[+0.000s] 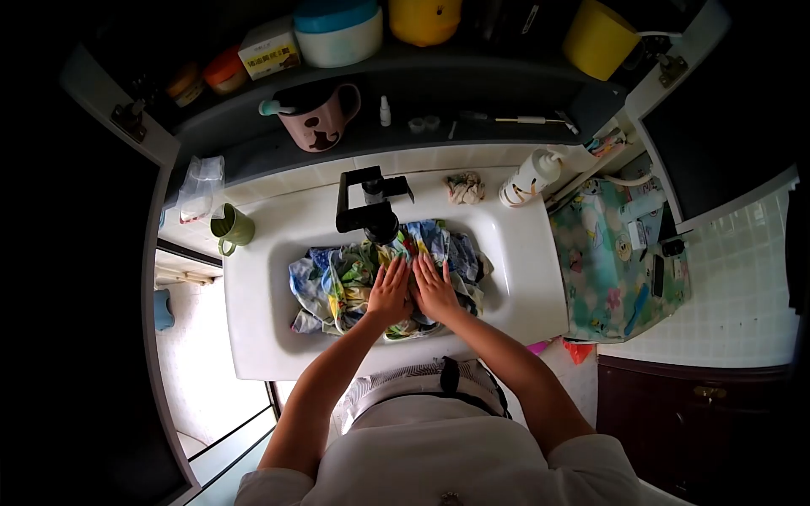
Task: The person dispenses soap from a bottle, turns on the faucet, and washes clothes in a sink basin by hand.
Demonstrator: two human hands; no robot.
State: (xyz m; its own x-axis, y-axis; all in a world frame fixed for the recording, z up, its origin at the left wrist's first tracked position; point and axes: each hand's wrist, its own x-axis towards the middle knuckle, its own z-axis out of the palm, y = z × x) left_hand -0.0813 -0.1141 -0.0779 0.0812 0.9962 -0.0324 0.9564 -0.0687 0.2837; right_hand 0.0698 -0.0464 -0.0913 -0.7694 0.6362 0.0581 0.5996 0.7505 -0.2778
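A bunched, brightly patterned cloth [348, 282] in blue, green and yellow fills much of the white sink basin [506, 278]. Both hands lie side by side on top of it, just below the black faucet [381, 226]. My left hand [391, 293] rests flat with its fingers stretched out and pointing away from me. Close beside it, my right hand [434, 292] is also flat, fingers extended on the cloth. Neither hand grips anything that I can see. What lies beneath the palms is hidden.
A green mug [231, 228] stands at the sink's left corner. Behind the basin are a crumpled cloth [465, 188] and a white pump bottle [530, 179]. Above, a shelf holds a pink mug [318, 120]. A patterned cover [603, 278] with small items lies to the right.
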